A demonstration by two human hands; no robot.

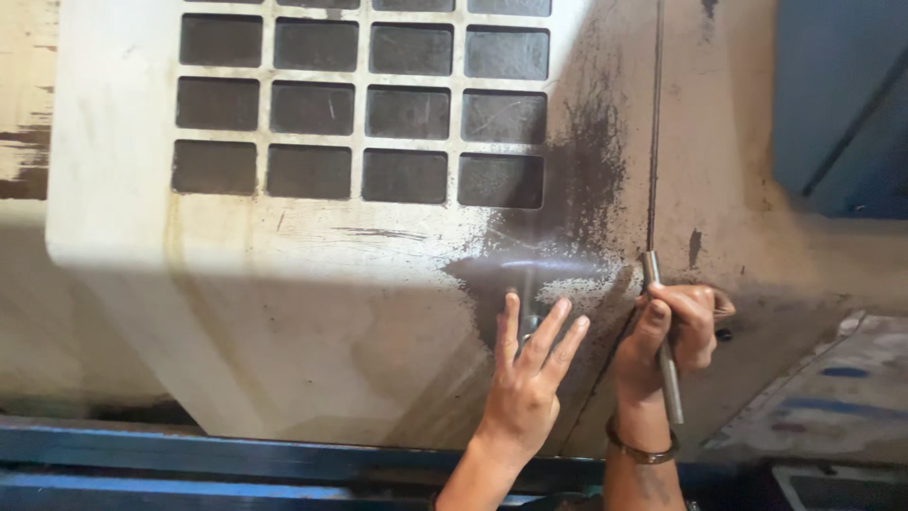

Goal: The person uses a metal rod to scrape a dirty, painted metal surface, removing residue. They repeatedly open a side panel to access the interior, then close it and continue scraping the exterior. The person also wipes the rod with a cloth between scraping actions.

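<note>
The left hand [530, 374] lies flat, fingers spread wide, against the dirty cream-painted metal machine cover [312, 274], its fingertips pressing around a small dull metal handle [526, 308] that sits in a dark greasy smear just below the grid of dark rectangular vent openings [364, 104]. The right hand [673, 336] is closed tight around a slim grey steel rod [662, 341], held nearly upright with its upper end set at the bottom of the thin dark vertical seam [654, 123] that separates this cover from the neighbouring panel. To do this well, I would judge that the rod tip should stay seated squarely in the seam (the grease there looks slippery) while the flat hand keeps steady, even pressure near the handle so the cover cannot shift. A metal bangle [643, 449] rings the right wrist, above the blue-painted steel rail [189, 459].
</note>
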